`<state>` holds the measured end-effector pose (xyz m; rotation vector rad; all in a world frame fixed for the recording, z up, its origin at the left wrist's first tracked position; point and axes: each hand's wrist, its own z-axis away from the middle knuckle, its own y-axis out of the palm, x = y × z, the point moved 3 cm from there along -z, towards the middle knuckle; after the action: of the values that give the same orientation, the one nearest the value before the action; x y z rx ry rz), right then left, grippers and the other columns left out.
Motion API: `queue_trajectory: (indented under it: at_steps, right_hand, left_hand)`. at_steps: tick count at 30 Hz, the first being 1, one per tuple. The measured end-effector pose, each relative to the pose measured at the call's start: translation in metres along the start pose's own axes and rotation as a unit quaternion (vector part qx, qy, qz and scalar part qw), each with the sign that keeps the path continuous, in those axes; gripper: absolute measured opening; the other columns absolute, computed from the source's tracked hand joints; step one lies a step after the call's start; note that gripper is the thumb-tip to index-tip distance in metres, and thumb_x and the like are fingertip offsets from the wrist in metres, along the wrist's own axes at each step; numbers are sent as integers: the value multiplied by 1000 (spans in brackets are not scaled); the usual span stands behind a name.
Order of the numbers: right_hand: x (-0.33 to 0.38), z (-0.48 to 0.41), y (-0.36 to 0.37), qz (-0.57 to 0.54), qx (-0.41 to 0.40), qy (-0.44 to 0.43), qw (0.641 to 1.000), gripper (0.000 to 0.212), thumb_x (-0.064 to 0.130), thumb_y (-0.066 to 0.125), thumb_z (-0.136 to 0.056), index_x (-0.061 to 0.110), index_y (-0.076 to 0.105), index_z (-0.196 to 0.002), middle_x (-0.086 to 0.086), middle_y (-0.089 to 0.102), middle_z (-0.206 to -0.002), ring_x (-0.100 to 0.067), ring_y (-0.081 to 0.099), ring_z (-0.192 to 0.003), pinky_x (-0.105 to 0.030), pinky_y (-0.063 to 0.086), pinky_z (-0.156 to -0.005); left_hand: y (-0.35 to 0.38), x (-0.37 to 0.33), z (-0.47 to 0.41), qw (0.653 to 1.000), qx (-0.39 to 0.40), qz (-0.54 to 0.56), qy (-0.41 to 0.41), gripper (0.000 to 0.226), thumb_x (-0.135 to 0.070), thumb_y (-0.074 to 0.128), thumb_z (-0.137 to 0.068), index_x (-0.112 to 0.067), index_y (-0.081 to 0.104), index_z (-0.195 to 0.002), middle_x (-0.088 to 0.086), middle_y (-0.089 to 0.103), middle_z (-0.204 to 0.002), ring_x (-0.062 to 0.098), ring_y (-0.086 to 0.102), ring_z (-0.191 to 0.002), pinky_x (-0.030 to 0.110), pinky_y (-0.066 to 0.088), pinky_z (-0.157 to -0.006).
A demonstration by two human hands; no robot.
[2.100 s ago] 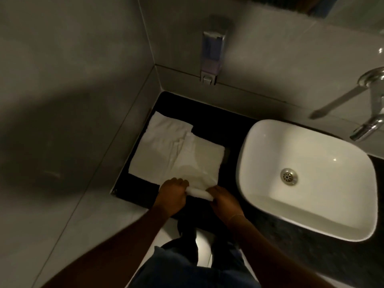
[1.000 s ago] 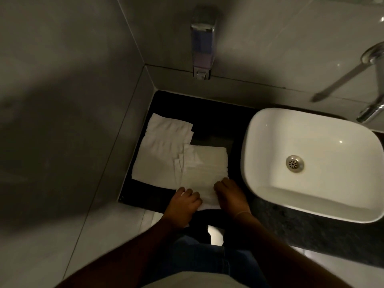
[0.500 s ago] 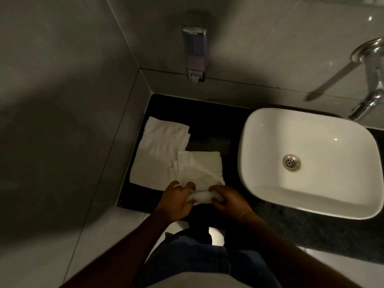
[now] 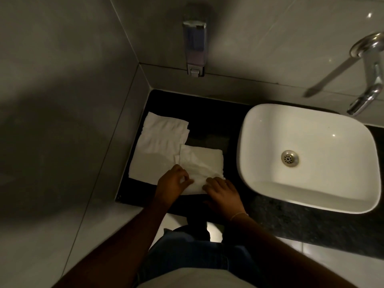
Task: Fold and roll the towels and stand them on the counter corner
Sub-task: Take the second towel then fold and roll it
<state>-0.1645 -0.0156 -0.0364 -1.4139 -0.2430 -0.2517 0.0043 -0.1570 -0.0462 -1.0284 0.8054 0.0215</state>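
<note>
**Me:** Towels first: the one I'm rolling (image 4: 200, 169) lies near the lower centre of the frame, at the front edge of the dark desk (image 4: 209, 121), its left edge overlapping the flat towel (image 4: 158, 146) just up and left of it.

**You:** What are your hands doing?

**Me:** My left hand (image 4: 172, 183) is curled, fingers (image 4: 187, 179) pinched on the rolled near end. My right hand (image 4: 223, 191) lies flatter, palm down, fingers spread and pressing the same roll, not closed around it. Both forearms come up from the bottom of the frame, wrists low over the desk's front edge.

**You:** What could go wrong?

**Me:** I think the roll could go lopsided. The cloth ahead of my fingers is wrinkled, and one hand pinches while the other only presses, so one side may wind tighter. A cone-shaped roll likely won't stand. It could also drag the flat towel along where they overlap, or slip off the near edge.

**You:** And further back?

**Me:** The corner in the upper middle of the frame, below the wall dispenser (image 4: 194, 40), holds nothing standing yet. The white basin (image 4: 270, 194) sits to the right, with the tap (image 4: 369, 80) above it.
</note>
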Motion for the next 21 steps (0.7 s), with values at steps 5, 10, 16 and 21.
queue_trajectory:
  at_steps: [5, 10, 16, 21]
  right_hand:
    - [-8, -2, 1, 25, -18, 3, 1000, 41, 41, 60, -85, 20, 61, -120, -9, 60, -133, -31, 58, -118, -44, 46, -93]
    - [-5, -17, -9, -12, 8, 12, 1000, 52, 26, 67, -65, 21, 60, -116, -7, 64, -113, -34, 63, -93, -40, 49, -82]
    - [-12, -3, -15, -273, 105, 154, 944, 44, 46, 65, -74, 36, 59, -116, 7, 62, -118, -17, 61, -105, -31, 50, -92]
    - [-5, 11, -1, -355, 82, 199, 910, 39, 35, 68, -82, 25, 65, -120, 4, 56, -124, -15, 57, -112, -29, 46, -100]
  left_hand:
    - [1, -11, 16, 951, 34, -255, 172, 50, -66, 64, -83, -22, 75, -105, 0, 67, -111, 25, 60, -105, 45, 46, -97]
    - [-2, -1, 19, 947, 53, -263, 179, 56, -38, 78, -71, -19, 70, -123, 5, 74, -109, 28, 68, -102, 50, 37, -117]
    - [-19, -5, 19, 977, 170, -107, 73, 47, -49, 66, -77, -29, 55, -118, -6, 69, -86, 20, 66, -83, 37, 37, -113]
    - [-14, -15, 33, 974, 101, -173, 109, 39, -39, 62, -83, -25, 64, -119, 1, 69, -110, 24, 65, -97, 35, 43, -89]
